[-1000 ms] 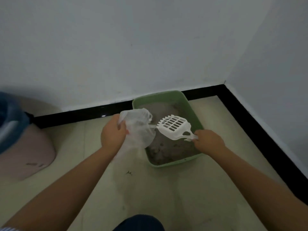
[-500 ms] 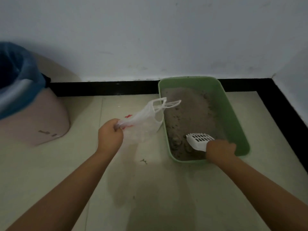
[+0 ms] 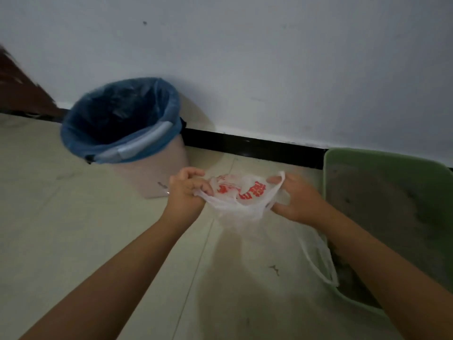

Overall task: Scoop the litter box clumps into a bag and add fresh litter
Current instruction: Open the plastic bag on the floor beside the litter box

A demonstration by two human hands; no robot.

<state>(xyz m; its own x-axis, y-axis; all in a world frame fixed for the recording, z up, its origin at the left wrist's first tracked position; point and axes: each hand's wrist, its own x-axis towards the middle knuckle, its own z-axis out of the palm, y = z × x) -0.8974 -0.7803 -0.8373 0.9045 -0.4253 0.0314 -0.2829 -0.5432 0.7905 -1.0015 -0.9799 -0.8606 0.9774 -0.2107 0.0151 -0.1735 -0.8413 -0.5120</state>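
Note:
A thin white plastic bag (image 3: 241,200) with red print hangs above the floor between both hands. My left hand (image 3: 187,192) grips its left edge with curled fingers. My right hand (image 3: 297,198) pinches the right edge, thumb on top. One bag handle loop (image 3: 318,262) trails down toward the green litter box (image 3: 382,163), which stands at the right with grey litter (image 3: 382,207) inside. My right forearm hides the box's near part. The scoop is out of sight.
A pink bin (image 3: 157,173) lined with a blue bag (image 3: 117,116) stands against the white wall, left of my hands. A black skirting strip (image 3: 255,146) runs along the wall. Pale tiled floor (image 3: 73,217) spreads to the left and in front.
My right hand has left the scoop and the litter box and now holds the bag's right edge. The view has swung left, bringing the bin into full sight.

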